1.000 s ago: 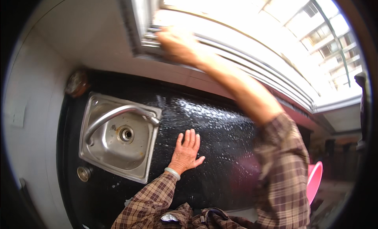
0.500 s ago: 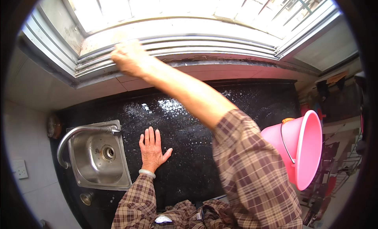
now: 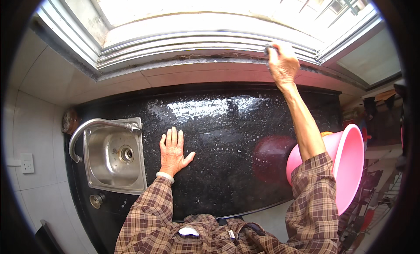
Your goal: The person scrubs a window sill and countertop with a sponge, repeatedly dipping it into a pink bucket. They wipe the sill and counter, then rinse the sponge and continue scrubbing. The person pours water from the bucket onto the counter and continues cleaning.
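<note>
My left hand (image 3: 173, 154) lies flat on the wet black countertop (image 3: 214, 166), fingers stretched out and thumb apart, a pale bangle at the wrist. To its left is the steel sink (image 3: 114, 155) with a curved faucet (image 3: 98, 123). My right hand (image 3: 283, 64) reaches far forward to the right part of the metal window track (image 3: 197, 40). Its fingers are closed, and a small dark bit shows at the fingertips, too little to name. Water drops and wet patches cover much of the counter behind my left hand.
A pink bucket (image 3: 348, 166) stands at the right, partly behind my right forearm. A small metal strainer cup (image 3: 96, 200) sits near the sink's front corner, and a brownish round object (image 3: 70, 121) behind the faucet. A wall socket (image 3: 27, 163) is at far left.
My right hand has swept along the window track from the left to the right part. My left hand stays flat on the counter. The view has shifted slightly.
</note>
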{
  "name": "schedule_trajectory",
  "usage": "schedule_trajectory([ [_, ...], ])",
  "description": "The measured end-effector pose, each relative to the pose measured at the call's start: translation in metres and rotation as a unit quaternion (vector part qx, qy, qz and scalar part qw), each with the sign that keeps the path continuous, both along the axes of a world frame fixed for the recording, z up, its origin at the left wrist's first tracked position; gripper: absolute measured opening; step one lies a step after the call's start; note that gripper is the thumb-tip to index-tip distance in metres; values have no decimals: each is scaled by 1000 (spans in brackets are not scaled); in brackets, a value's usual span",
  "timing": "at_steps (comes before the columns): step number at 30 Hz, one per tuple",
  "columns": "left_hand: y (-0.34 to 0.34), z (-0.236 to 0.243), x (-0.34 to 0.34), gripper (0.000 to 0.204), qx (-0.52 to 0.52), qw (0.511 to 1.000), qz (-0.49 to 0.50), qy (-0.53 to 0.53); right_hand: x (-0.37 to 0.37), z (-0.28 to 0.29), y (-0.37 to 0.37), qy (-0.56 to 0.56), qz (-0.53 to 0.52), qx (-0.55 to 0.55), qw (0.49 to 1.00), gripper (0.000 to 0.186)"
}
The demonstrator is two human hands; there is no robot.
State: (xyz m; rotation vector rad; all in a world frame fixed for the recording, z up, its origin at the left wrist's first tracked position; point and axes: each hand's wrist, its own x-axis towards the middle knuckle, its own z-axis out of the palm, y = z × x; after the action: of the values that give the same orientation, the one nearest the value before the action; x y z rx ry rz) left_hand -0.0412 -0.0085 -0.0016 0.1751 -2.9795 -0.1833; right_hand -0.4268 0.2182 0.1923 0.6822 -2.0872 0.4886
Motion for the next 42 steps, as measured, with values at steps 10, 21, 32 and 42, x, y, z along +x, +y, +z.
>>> schedule_trajectory([
  [10,-1,3,-2,100,17,1000,-2,-14,-26,-47,26,-159,-258,-122,945,20],
  [21,-1,4,0,99,37,999,-5,-9,57,-66,-123,-40,-83,-23,995,7],
  [32,-1,0,-1,101,-3,1000,-13,-16,127,-16,-136,-127,152,191,961,19],
  [42,-10,-22,0,93,-74,997,-27,13,159,165,152,-137,-2,21,990,21],
])
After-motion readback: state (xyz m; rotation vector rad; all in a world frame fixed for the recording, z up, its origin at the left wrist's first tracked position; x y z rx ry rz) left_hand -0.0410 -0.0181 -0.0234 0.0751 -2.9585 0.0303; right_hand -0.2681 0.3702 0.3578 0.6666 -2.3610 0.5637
